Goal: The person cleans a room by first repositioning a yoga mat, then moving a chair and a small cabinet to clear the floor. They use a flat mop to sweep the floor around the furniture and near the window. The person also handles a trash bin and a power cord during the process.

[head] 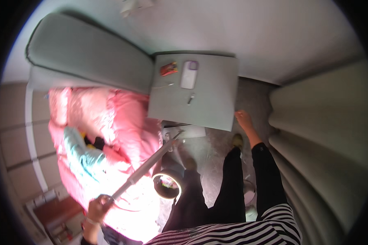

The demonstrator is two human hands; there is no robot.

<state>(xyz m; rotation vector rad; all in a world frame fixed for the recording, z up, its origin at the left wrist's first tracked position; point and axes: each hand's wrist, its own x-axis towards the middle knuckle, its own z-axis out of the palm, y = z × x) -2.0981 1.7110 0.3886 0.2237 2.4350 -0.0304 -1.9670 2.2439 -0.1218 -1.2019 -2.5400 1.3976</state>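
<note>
My left hand is closed around a long grey tube, which slants up and right to the floor near the side of a grey bedside table. My right hand is at the right edge of the grey bedside table; whether its fingers grip the edge cannot be told. On the tabletop lie a phone case with a purple camera frame, a red packet, a thin cable and a small dark-and-silver item.
A bed with pink bedding and teal clothing is at the left, below a grey headboard. A round bin stands beside my legs. Long curtains hang at the right.
</note>
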